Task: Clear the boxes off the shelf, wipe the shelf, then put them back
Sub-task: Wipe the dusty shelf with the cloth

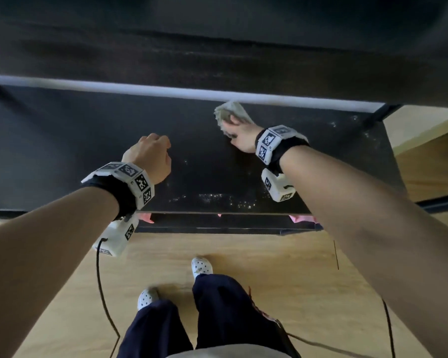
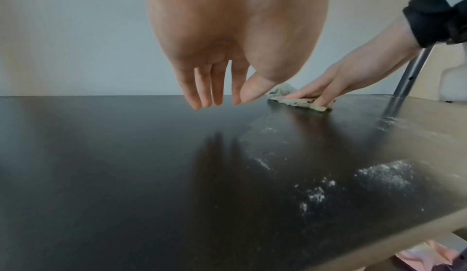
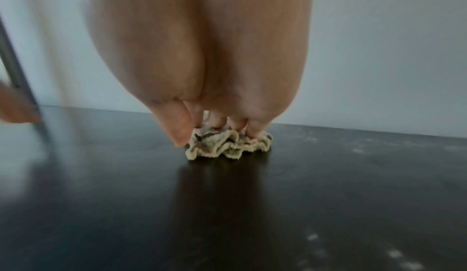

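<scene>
one shelf (image 1: 88, 151), one cloth (image 1: 230, 111), two hands, two shoes

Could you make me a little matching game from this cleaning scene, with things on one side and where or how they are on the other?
Things:
1. right hand
2. left hand
3. cloth
4. white powder

States:
A. scattered on the shelf's near right part
B. bunched near the shelf's back edge
C. presses down on the cloth
D. hovers over the shelf, holding nothing

Pairs: 1-C, 2-D, 3-B, 4-A
</scene>
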`<control>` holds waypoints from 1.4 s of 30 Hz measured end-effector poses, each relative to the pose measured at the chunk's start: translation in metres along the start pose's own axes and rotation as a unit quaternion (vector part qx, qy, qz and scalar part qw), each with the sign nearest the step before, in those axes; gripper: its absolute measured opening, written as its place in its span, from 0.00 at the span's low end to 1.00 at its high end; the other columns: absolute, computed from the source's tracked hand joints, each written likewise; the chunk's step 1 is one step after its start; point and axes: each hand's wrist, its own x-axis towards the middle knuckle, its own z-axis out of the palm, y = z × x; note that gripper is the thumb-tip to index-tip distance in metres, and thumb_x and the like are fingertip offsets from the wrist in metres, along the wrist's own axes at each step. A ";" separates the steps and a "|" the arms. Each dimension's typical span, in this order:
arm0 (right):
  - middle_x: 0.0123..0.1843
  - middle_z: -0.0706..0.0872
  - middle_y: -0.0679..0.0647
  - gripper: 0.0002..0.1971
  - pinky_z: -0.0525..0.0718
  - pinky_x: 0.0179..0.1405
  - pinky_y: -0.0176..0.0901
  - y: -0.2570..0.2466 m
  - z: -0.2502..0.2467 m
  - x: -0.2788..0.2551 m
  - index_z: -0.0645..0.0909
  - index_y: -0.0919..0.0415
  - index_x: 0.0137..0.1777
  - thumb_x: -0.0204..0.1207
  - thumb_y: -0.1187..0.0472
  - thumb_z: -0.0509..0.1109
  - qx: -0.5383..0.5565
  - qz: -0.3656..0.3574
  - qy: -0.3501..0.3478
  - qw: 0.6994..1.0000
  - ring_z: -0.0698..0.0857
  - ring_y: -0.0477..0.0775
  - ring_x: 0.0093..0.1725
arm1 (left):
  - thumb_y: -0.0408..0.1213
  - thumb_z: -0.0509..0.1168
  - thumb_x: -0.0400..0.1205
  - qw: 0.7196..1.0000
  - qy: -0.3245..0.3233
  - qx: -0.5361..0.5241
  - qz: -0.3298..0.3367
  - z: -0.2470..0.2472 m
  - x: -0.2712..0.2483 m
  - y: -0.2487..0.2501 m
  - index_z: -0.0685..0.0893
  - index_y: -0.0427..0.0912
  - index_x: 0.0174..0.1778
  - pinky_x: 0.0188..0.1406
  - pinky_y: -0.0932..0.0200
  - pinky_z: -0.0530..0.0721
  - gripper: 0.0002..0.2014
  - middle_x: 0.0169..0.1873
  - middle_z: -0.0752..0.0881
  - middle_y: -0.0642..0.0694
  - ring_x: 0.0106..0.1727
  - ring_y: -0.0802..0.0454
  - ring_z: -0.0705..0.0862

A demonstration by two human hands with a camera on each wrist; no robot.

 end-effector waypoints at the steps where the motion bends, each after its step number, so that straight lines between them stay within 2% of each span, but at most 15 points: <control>1: 0.87 0.43 0.55 0.30 0.42 0.85 0.49 -0.012 0.004 -0.003 0.50 0.49 0.84 0.85 0.64 0.53 -0.005 -0.020 -0.006 1.000 0.43 0.59 0.86 | 0.34 0.54 0.83 1.000 -0.001 0.001 0.002 0.000 0.001 0.004 0.76 0.40 0.68 0.62 0.43 0.77 0.17 0.68 0.77 0.40 0.68 0.40 0.75; 5: 0.87 0.42 0.55 0.28 0.40 0.82 0.48 -0.052 0.010 -0.001 0.51 0.50 0.84 0.86 0.65 0.50 -0.018 -0.069 -0.023 0.997 0.42 0.59 0.86 | 0.34 0.54 0.83 1.000 -0.001 0.010 0.003 -0.001 0.006 0.011 0.77 0.41 0.67 0.64 0.43 0.77 0.17 0.67 0.77 0.41 0.70 0.41 0.74; 8: 0.86 0.47 0.61 0.26 0.44 0.76 0.34 -0.046 -0.004 0.008 0.53 0.56 0.84 0.87 0.64 0.51 -0.013 -0.069 0.017 0.997 0.47 0.61 0.86 | 0.34 0.53 0.83 1.000 -0.004 0.022 0.002 -0.004 0.006 0.005 0.76 0.41 0.67 0.65 0.43 0.77 0.17 0.67 0.77 0.42 0.70 0.42 0.73; 9: 0.86 0.48 0.62 0.26 0.46 0.75 0.33 -0.037 -0.009 0.010 0.53 0.57 0.84 0.87 0.63 0.52 -0.010 -0.057 0.029 0.998 0.49 0.61 0.86 | 0.34 0.53 0.83 1.000 -0.002 0.025 0.003 -0.005 0.005 0.001 0.76 0.41 0.67 0.64 0.42 0.77 0.17 0.67 0.77 0.41 0.70 0.41 0.74; 11: 0.86 0.46 0.61 0.28 0.47 0.79 0.37 -0.013 -0.014 0.011 0.51 0.55 0.84 0.86 0.60 0.54 0.007 -0.009 0.033 0.999 0.46 0.60 0.86 | 0.34 0.54 0.83 0.999 0.000 0.032 0.003 -0.006 0.002 -0.007 0.76 0.40 0.67 0.63 0.42 0.78 0.17 0.67 0.77 0.41 0.69 0.41 0.74; 14: 0.87 0.41 0.55 0.33 0.44 0.85 0.48 0.023 -0.009 0.007 0.45 0.50 0.85 0.84 0.56 0.58 0.022 0.081 0.027 0.996 0.41 0.56 0.86 | 0.34 0.54 0.83 1.000 -0.001 0.027 -0.001 -0.002 -0.006 -0.015 0.77 0.40 0.67 0.61 0.41 0.79 0.17 0.66 0.78 0.40 0.67 0.40 0.76; 17: 0.87 0.37 0.51 0.35 0.43 0.85 0.56 0.020 0.007 -0.006 0.41 0.47 0.84 0.83 0.55 0.56 0.015 0.129 0.010 0.992 0.38 0.55 0.86 | 0.34 0.54 0.83 1.000 -0.001 0.014 0.007 0.003 -0.013 -0.016 0.77 0.40 0.67 0.60 0.41 0.80 0.17 0.66 0.78 0.41 0.67 0.41 0.76; 19: 0.86 0.34 0.50 0.34 0.42 0.85 0.57 -0.004 0.016 -0.017 0.39 0.46 0.84 0.83 0.56 0.53 0.017 0.113 -0.013 0.993 0.37 0.56 0.85 | 0.34 0.54 0.83 1.000 -0.002 0.000 0.015 0.005 -0.016 -0.012 0.76 0.40 0.68 0.61 0.42 0.80 0.17 0.66 0.78 0.41 0.67 0.42 0.76; 25: 0.86 0.36 0.49 0.32 0.40 0.83 0.57 -0.117 0.048 -0.023 0.43 0.47 0.84 0.84 0.61 0.51 -0.007 -0.033 -0.041 0.999 0.37 0.56 0.86 | 0.34 0.53 0.83 1.000 0.011 -0.022 0.009 0.008 -0.034 -0.028 0.77 0.42 0.67 0.61 0.45 0.80 0.17 0.67 0.78 0.44 0.68 0.44 0.75; 28: 0.87 0.38 0.51 0.29 0.41 0.83 0.56 -0.135 0.055 -0.025 0.46 0.48 0.85 0.86 0.60 0.50 -0.023 -0.088 -0.048 0.995 0.39 0.57 0.86 | 0.34 0.54 0.83 1.000 0.007 -0.017 -0.008 0.011 -0.045 -0.045 0.77 0.41 0.67 0.61 0.45 0.80 0.17 0.66 0.78 0.43 0.67 0.43 0.76; 30: 0.87 0.40 0.54 0.28 0.42 0.84 0.52 -0.125 0.050 -0.025 0.48 0.49 0.85 0.86 0.60 0.50 -0.005 -0.087 -0.029 0.996 0.41 0.58 0.86 | 0.33 0.54 0.82 1.000 0.005 -0.020 -0.011 0.012 -0.052 -0.053 0.78 0.41 0.66 0.61 0.45 0.80 0.17 0.65 0.79 0.42 0.67 0.42 0.76; 33: 0.87 0.41 0.57 0.28 0.43 0.84 0.48 -0.096 0.042 -0.031 0.50 0.50 0.84 0.86 0.59 0.52 0.047 -0.006 0.015 0.999 0.43 0.58 0.86 | 0.32 0.54 0.82 0.999 0.005 -0.038 -0.009 0.013 -0.063 -0.060 0.78 0.41 0.66 0.61 0.44 0.81 0.17 0.65 0.79 0.42 0.65 0.41 0.78; 36: 0.87 0.41 0.57 0.28 0.45 0.85 0.51 -0.086 0.044 -0.050 0.49 0.54 0.85 0.87 0.59 0.52 0.051 0.038 0.012 0.998 0.42 0.59 0.86 | 0.32 0.54 0.83 0.999 -0.002 -0.051 -0.008 0.015 -0.072 -0.065 0.77 0.40 0.67 0.60 0.43 0.81 0.17 0.66 0.79 0.42 0.64 0.42 0.78; 39: 0.87 0.37 0.53 0.29 0.43 0.84 0.56 -0.106 0.060 -0.068 0.45 0.51 0.85 0.86 0.59 0.51 0.045 0.022 -0.012 0.999 0.39 0.56 0.86 | 0.33 0.54 0.84 0.998 -0.004 -0.056 -0.015 0.016 -0.079 -0.070 0.77 0.41 0.67 0.60 0.45 0.82 0.17 0.66 0.78 0.43 0.65 0.44 0.78; 42: 0.87 0.37 0.52 0.30 0.43 0.83 0.56 -0.151 0.080 -0.071 0.45 0.52 0.85 0.86 0.61 0.51 0.038 -0.032 -0.022 0.999 0.38 0.56 0.86 | 0.34 0.54 0.84 0.998 0.004 -0.050 -0.031 0.015 -0.083 -0.077 0.77 0.42 0.67 0.60 0.44 0.82 0.16 0.65 0.78 0.44 0.64 0.44 0.78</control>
